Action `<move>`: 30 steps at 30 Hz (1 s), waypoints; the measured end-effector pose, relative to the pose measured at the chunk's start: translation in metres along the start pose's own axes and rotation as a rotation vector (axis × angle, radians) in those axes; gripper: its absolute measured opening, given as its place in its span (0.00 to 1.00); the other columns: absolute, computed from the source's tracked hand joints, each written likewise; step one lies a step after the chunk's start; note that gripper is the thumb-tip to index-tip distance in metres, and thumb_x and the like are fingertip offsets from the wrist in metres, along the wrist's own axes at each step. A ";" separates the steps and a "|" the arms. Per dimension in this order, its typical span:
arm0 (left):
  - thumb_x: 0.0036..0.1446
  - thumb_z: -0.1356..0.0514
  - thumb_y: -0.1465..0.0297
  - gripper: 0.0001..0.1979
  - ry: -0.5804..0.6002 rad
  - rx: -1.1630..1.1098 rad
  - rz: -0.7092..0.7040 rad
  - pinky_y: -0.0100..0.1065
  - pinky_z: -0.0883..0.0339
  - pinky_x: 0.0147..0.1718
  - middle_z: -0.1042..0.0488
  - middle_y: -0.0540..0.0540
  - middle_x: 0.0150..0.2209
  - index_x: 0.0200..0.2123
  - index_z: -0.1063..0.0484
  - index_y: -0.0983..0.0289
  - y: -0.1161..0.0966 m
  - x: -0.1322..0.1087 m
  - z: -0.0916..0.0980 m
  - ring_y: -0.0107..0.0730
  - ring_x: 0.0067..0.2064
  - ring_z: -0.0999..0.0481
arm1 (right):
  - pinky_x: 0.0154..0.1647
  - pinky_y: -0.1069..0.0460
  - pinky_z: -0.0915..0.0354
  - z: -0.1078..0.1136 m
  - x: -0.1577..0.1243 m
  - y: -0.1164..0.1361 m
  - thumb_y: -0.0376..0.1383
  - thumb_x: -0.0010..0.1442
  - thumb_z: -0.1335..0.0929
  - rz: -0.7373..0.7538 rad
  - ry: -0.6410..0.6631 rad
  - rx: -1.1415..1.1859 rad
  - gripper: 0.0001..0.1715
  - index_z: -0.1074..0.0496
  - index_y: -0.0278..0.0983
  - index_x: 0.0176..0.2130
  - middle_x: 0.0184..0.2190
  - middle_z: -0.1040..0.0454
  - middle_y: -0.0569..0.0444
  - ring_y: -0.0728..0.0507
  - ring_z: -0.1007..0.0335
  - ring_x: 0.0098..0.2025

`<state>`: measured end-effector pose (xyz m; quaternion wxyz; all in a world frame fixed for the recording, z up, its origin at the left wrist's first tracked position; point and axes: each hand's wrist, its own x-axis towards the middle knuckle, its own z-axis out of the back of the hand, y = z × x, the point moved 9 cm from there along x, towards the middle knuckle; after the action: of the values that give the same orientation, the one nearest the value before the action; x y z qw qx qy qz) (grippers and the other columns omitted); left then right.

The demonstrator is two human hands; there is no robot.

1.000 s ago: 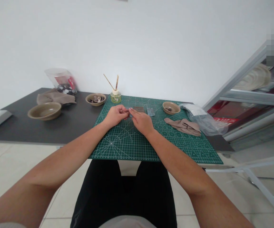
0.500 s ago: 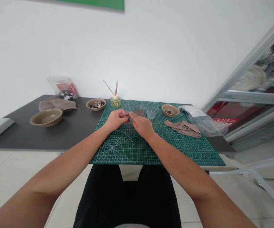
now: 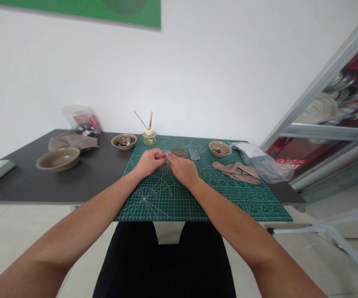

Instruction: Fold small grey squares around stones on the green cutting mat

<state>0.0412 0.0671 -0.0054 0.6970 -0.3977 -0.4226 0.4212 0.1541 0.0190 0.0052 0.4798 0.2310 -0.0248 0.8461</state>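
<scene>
Over the green cutting mat (image 3: 144,198) my two hands meet, fingertips touching. My left hand (image 3: 150,162) is closed, thumb against curled fingers. Beside it, my right hand (image 3: 183,169) has its fingers pressed together and pointing at the left fingertips. A bit of something clear and bluish shows between them, too small to name and mostly covered by the fingers. Just behind the hands lie a flat brown piece (image 3: 179,152) and a small clear plastic packet (image 3: 194,155).
Dark pieces fill a small bowl (image 3: 124,141) at left; another bowl (image 3: 220,149) holds a few. A larger bowl (image 3: 57,159), brown cloth (image 3: 73,141) and clear tub (image 3: 81,120) stand left. A reed diffuser (image 3: 149,136), second cloth (image 3: 238,171) and plastic bag (image 3: 264,163) are also there.
The whole view has tilted slightly up, so the table sits lower. My hands stay together, with only small finger movement. The bowls and cloths have not moved on the table.
</scene>
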 end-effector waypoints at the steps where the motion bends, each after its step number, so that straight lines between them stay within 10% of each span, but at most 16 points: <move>1: 0.47 0.37 0.68 0.07 -0.005 0.027 -0.003 0.28 0.42 0.23 0.29 0.46 0.19 0.26 0.32 0.63 0.000 0.000 0.001 0.24 0.21 0.33 | 0.53 0.43 0.28 0.000 0.000 0.001 0.32 0.69 0.42 0.009 0.002 -0.010 0.27 0.35 0.37 0.65 0.64 0.34 0.50 0.38 0.25 0.56; 30: 0.47 0.34 0.67 0.11 0.055 -0.182 -0.003 0.29 0.34 0.27 0.25 0.48 0.21 0.28 0.34 0.63 0.004 0.002 -0.005 0.26 0.24 0.27 | 0.55 0.48 0.30 0.005 -0.001 0.000 0.31 0.68 0.40 0.000 -0.023 -0.068 0.26 0.34 0.36 0.64 0.62 0.31 0.49 0.43 0.25 0.56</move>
<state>0.0449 0.0689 -0.0100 0.6700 -0.4702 -0.4402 0.3690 0.1563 0.0163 0.0091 0.4869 0.2242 -0.0592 0.8421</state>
